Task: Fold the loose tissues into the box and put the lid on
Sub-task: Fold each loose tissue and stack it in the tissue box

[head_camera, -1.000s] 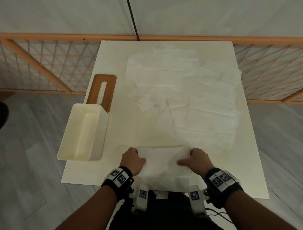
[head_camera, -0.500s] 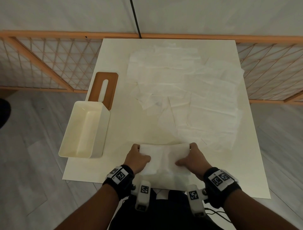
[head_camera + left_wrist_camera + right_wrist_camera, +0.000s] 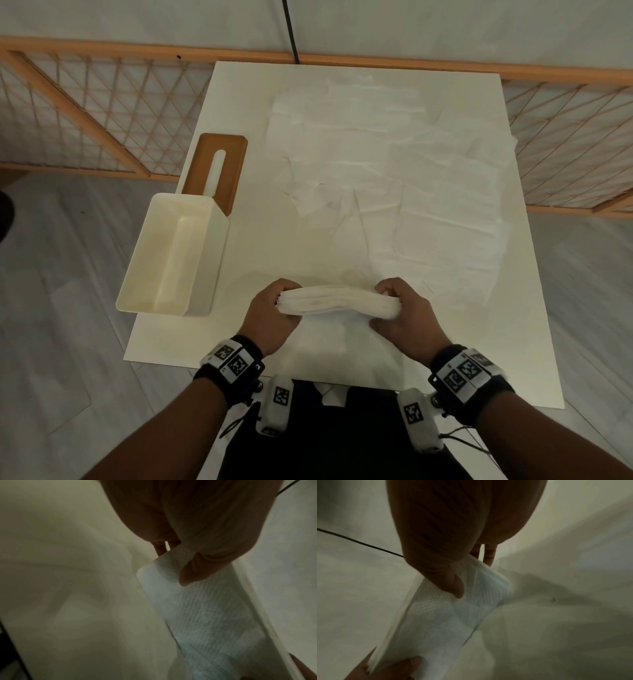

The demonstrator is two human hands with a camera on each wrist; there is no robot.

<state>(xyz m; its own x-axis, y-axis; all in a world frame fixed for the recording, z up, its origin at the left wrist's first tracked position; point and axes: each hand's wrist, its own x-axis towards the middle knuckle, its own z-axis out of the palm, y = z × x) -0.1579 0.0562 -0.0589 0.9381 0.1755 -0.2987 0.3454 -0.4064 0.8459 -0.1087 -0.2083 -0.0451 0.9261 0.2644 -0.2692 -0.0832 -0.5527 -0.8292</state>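
Observation:
A folded stack of white tissues is lifted off the table near its front edge, held edge-up between both hands. My left hand pinches its left end, thumb on the near face. My right hand pinches the right end the same way. The cream open box stands at the table's left edge, empty. Its brown lid with a slot lies flat just behind the box. Several loose tissues are spread over the far and right part of the table.
The white table is square and overhangs a grey floor. A wooden lattice fence runs behind it along the wall. A black cable hangs down the wall at the back.
The folded stack lay flat on the table under both hands; now both hands have raised it and turned it on edge. The camera has moved closer.

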